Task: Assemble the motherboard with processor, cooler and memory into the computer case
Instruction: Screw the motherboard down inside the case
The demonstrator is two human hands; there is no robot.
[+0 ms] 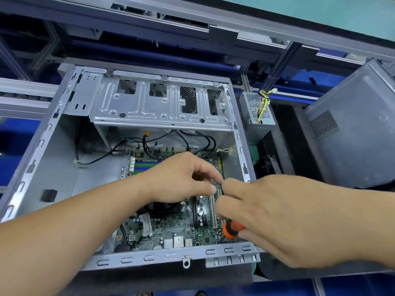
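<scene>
The open grey sheet-metal computer case (49,146) lies on its side with the opening upward, so the interior is reachable from above. The green printed-circuit motherboard (171,231) lies flat on the case floor, toward the near right corner of the case, its rear ports against the near wall. A black cooler fan (162,207) shows below the left wrist, and blue and green memory slots (145,165) sit toward the far left of the board. Whether modules are fitted cannot be told.

The left hand (181,178) reaches over the board centre, its thumb and forefinger pressed together at the tips, apparently pinching something small; the item itself is too small to identify. In my judgement it is a fixing screw being steadied over a mounting hole near the board's right edge.

The right hand (288,218) meets the left fingertips, its fingers curled round an orange-and-black-handled screwdriver (232,228). The handle lies in the palm with the shaft hidden, presumably kept ready for driving.

Black cables (192,137) trail along the far side of the board, out of the working area. A grey perforated power supply unit (255,116) with yellow and black leads stands outside the case's right wall, not yet fitted.

Assessment: the board is seated; fastening appears in hand.
</scene>
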